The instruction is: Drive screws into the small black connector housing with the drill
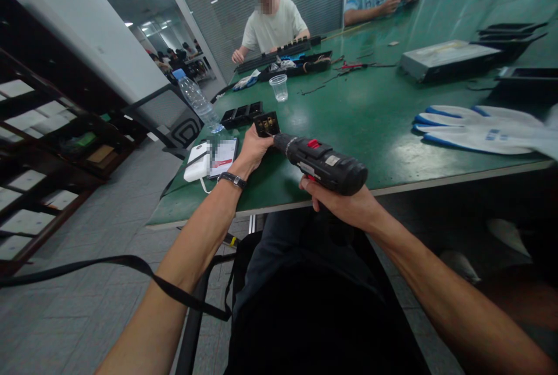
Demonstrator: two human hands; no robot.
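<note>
My right hand (335,200) is wrapped round the grip of a black cordless drill (325,163) with a red switch on top. The drill's chuck points left and away, toward a small black socket block (267,124) with brass-coloured contacts inside. My left hand (255,145) grips that block at the table's near-left part, fingers closed on its side. Whether the drill's tip touches the block cannot be made out. Just beyond lies a black frame (242,114) with several square openings.
A water bottle (198,99), a white power bank (197,161) and a phone (224,157) are at the left. A plastic cup (279,88) stands beyond the block. White-blue gloves (475,129) and a grey metal box (451,60) lie right. Two people sit across the green table (370,107).
</note>
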